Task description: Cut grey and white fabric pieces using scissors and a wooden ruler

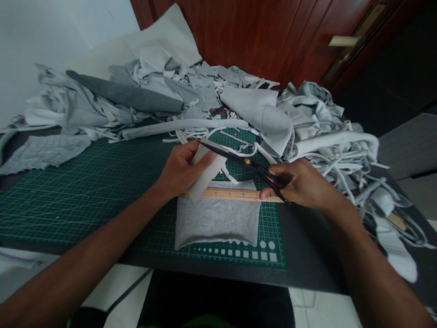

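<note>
My left hand [180, 171] is closed on a light grey fabric strip [205, 175], held up above the cutting mat [85, 182]. My right hand [300, 184] grips black scissors [239, 157] by their handles; the blades point left and reach the top of the strip by my left fingers. Below both hands a wooden ruler [235, 194] lies across the top edge of a grey fabric rectangle [216, 221] that rests flat on the mat.
A large heap of grey and white fabric scraps and strips [307, 127] covers the back and right of the table. A dark grey fabric roll [129, 95] lies at back left. A wooden door [273, 36] stands behind, and the table's front edge [218, 275] is near me.
</note>
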The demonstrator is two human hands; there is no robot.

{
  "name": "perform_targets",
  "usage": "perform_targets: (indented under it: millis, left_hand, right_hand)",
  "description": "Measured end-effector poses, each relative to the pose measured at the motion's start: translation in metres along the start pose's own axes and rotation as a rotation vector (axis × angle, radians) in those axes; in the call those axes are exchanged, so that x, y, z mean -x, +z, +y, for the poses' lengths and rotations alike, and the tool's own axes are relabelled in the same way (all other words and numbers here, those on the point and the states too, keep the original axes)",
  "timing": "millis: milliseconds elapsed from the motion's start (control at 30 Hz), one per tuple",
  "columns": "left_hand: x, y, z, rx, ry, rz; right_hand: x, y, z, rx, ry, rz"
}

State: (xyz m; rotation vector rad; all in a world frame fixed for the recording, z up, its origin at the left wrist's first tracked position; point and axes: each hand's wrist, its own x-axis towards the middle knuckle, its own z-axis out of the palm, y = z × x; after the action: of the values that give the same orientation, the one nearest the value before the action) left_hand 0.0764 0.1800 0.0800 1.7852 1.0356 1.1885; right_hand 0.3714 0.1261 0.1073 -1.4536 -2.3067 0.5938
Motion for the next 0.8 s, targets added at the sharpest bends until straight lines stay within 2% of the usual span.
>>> perform_targets:
  millis: [567,800]
  left_hand:
    - [0.0012,0.0012,0.0046,0.05,-0.017,0.003]
    - [-0.0025,0.0011,0.0027,0.137,-0.049,0.01]
  right_hand:
    - [0.0006,0.0004,0.0017,0.007,-0.027,0.019]
    - [-0.0025,0.0045,0.0015,0.01,0.039,0.071]
